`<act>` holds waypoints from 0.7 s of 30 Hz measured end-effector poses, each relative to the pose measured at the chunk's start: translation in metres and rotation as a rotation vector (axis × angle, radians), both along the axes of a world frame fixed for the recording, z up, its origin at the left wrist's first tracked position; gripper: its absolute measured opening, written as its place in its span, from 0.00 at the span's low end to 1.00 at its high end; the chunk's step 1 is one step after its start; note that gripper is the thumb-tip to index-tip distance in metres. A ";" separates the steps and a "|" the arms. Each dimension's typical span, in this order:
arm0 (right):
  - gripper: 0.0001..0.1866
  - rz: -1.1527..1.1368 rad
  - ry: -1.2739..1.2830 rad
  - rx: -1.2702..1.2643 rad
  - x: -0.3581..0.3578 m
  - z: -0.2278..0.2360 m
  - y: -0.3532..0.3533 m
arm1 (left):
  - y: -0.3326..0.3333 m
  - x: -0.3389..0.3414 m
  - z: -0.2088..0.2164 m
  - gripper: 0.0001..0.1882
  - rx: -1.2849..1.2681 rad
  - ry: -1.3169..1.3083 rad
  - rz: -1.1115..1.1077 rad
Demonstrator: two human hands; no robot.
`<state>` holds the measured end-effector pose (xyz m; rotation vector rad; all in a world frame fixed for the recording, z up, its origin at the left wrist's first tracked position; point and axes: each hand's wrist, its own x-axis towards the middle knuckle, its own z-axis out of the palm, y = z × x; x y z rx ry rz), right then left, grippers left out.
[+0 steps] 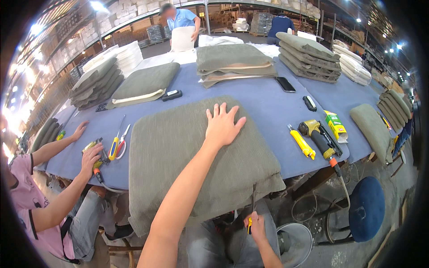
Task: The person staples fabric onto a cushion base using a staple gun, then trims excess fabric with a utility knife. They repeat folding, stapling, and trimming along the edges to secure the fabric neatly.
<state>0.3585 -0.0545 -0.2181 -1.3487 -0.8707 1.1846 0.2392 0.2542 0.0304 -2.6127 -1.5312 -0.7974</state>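
A large grey-green fabric-covered cushion (178, 152) lies in front of me, its near end hanging over the table edge. My left hand (222, 126) rests flat on its upper right part, fingers spread. Below the near right edge, my right hand (258, 228) is wrapped round the yellow-and-black handle of a screwdriver (254, 201). Its thin shaft points up at the cushion's hanging fabric; whether the tip touches is unclear. To the right lie a yellow utility knife (302, 142), a pneumatic staple gun (319, 136) with a hose, and a green-and-yellow box (336, 126).
At left, a co-worker in pink (44, 201) has a hand on another staple gun (95, 154), beside a screwdriver (117, 138) and scissors (124, 140). Cushion-cover stacks (237, 62) and a phone (285, 84) lie farther back. A bucket (295, 245) and blue stool (366, 209) stand below.
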 end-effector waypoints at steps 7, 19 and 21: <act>0.39 -0.013 -0.077 -0.008 -0.019 0.009 0.000 | 0.023 -0.016 -0.015 0.26 0.056 -0.115 -0.042; 0.41 -0.015 -0.094 -0.031 -0.016 0.014 -0.001 | 0.024 0.000 -0.013 0.27 0.072 -0.137 -0.086; 0.41 -0.016 -0.124 -0.008 -0.017 0.017 0.003 | 0.025 -0.003 -0.014 0.27 0.079 -0.130 -0.080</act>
